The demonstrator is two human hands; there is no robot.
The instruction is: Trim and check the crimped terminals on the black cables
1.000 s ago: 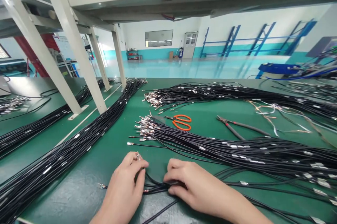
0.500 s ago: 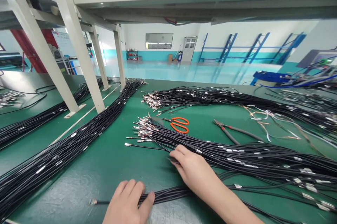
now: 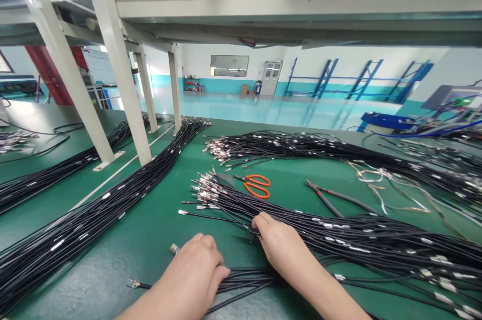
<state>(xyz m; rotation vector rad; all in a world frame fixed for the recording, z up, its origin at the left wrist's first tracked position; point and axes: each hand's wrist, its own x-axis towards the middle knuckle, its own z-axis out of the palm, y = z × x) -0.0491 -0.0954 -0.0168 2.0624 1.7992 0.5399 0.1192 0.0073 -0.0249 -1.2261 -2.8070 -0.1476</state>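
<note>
My left hand is curled over the front of a small group of black cables. A metal terminal sticks out past its knuckles, and the fingertips are hidden. Another cable end with a terminal lies to the left of the wrist. My right hand is closed on a small dark pointed tool, mostly covered by the fingers. It rests at the near edge of a thick bundle of black cables with white labels. Bare terminals fan out at that bundle's left end.
Orange-handled scissors and grey-handled cutting pliers lie behind the bundle. More cable bundles run along the left and across the back. White shelf legs stand on the green table at left. Stripped wires lie at right.
My left hand has lifted slightly and curled, moving up and right, and a terminal now shows beyond it. My right hand has shifted a little right with the dark tool. The camera view has tilted up.
</note>
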